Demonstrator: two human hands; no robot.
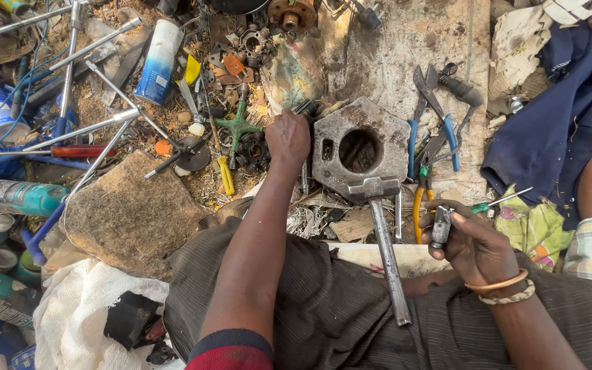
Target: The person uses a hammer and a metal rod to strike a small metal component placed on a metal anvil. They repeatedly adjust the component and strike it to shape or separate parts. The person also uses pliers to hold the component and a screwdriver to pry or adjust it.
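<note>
— What's the ground like here?

— Bare dirt strewn with scrap: long chrome rods (97,127), blue spray cans (159,62), a flat brown stone slab (131,216), a heap of nuts and small fittings. The person sits over it, dark striped trousers (323,308) filling the bottom of the view.

— And the hands?

— The left hand (288,137) is stretched out, knuckles up, fingers curled down into the clutter just beside a thick grey hexagonal metal block with a round hole (361,147). Whether it grips anything I cannot tell; the fingertips are hidden. The right hand (471,243) is closed around a small grey metal part (440,226), held upright near the lap, possibly a valve or fitting.

— What lies close by?

— A steel hammer (381,226), its head touching the block's near edge and its handle resting across the trousers. Blue-handled pliers (440,116) and yellow-handled pliers (421,202) lie to the right of the block, a green-handled screwdriver (498,201) just behind the right hand.

— Any risk?

— I'd judge the hammer could slide off the leg if the knee shifts, and sharp scrap under the reaching fingers could nick them. The small part, if dropped, would vanish into the litter.
</note>
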